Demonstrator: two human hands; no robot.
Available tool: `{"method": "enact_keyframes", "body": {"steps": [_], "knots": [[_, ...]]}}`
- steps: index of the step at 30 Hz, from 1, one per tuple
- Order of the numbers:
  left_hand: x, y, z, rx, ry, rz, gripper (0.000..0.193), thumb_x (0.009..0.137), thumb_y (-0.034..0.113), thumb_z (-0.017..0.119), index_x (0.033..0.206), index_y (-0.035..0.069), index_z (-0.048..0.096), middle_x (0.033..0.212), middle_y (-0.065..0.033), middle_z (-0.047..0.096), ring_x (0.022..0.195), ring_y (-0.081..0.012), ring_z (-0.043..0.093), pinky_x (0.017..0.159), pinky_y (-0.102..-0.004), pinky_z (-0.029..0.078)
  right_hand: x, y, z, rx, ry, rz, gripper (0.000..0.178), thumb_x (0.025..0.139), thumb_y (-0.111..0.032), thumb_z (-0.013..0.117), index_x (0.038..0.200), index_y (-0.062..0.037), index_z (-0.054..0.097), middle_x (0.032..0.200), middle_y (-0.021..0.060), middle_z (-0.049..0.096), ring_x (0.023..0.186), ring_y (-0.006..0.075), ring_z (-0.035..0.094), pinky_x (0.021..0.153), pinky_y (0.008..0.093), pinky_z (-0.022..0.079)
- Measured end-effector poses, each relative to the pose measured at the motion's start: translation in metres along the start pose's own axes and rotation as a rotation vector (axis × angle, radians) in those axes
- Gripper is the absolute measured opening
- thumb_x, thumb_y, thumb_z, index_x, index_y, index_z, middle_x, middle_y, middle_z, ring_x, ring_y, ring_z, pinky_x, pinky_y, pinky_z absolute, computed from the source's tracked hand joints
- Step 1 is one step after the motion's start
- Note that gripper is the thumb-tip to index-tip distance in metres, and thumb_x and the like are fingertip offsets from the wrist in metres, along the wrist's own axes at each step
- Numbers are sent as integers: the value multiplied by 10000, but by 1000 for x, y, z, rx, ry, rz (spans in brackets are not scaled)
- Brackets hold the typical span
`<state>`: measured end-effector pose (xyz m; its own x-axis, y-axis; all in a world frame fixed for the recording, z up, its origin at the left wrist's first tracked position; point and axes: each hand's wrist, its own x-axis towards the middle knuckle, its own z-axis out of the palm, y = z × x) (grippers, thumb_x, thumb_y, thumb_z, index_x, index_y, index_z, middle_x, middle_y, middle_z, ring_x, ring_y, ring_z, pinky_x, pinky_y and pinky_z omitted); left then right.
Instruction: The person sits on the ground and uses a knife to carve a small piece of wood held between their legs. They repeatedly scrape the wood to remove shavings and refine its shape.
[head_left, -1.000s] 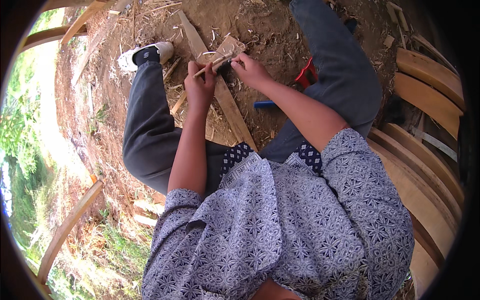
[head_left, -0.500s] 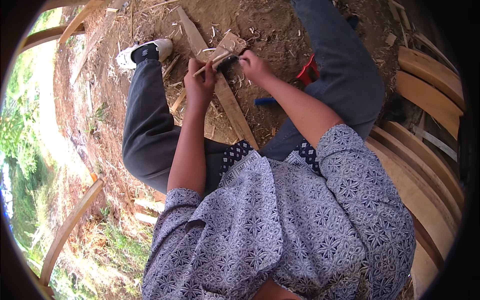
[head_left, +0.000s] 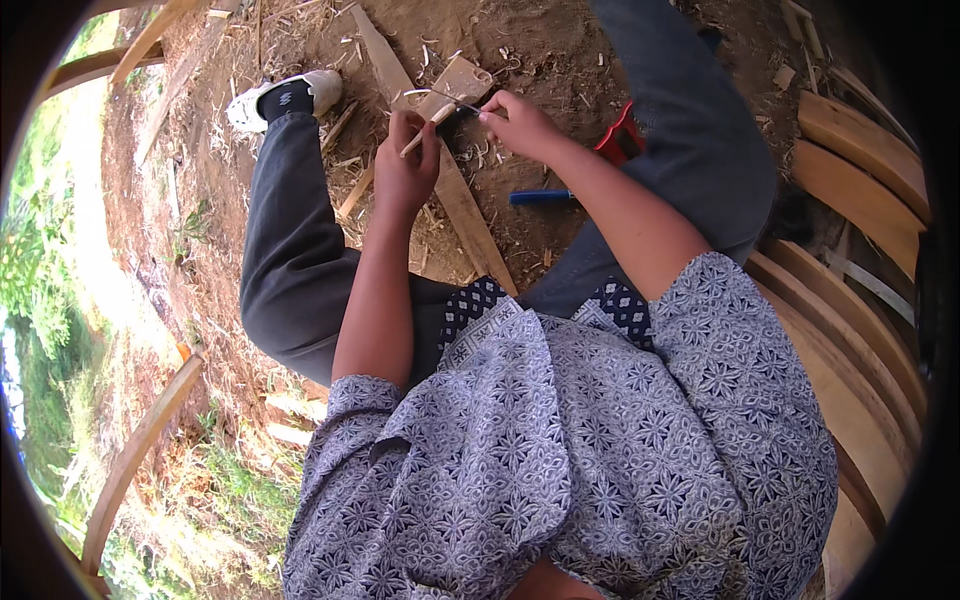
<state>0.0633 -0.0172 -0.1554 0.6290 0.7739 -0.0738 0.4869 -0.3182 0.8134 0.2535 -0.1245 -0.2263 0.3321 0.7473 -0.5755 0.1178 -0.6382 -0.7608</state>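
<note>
My left hand (head_left: 408, 165) is closed round a thin, pale wooden stick (head_left: 413, 143), whose near end sticks out past the fingers. To its right, my right hand (head_left: 520, 125) grips a knife; the handle is mostly hidden in the fingers. The thin dark blade (head_left: 455, 100) points left toward the stick, and I cannot tell whether they touch. Beneath both hands a short piece of board (head_left: 462, 78) lies across a long, narrow plank (head_left: 462, 205) on the ground. A dark object, partly hidden, shows below the blade.
Wood shavings litter the brown soil. Right of the plank lie a blue bar-shaped object (head_left: 538, 197) and a red object (head_left: 622, 135) beside my right leg. Curved wooden boards (head_left: 860, 190) are stacked at the far right. A curved wooden piece (head_left: 140, 450) stands at the left.
My right hand has shifted slightly right, and more of the blade shows. The stick in my left hand has turned steeper. More of the blue object is uncovered.
</note>
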Motion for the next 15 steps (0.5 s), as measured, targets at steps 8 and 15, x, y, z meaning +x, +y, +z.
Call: {"method": "enact_keyframes", "body": {"steps": [8,15], "knots": [[-1,4,0,27,-73,92,142,1042,145,604,1069,34,690,907,-227,702,840,-424,698,754,-452,546,-10,-2,2,-76,87,-33,291,996,-352,664,1189,-137,693,910,88,747,811,221,742,724,402,559],[-2,1,8,33,-95,94,188,1073,180,581,1070,20,680,853,-163,687,791,-302,690,735,-399,535,-21,-9,1,-268,148,93,291,1011,-384,604,1193,-172,684,1038,111,761,989,337,733,844,480,557]]}}
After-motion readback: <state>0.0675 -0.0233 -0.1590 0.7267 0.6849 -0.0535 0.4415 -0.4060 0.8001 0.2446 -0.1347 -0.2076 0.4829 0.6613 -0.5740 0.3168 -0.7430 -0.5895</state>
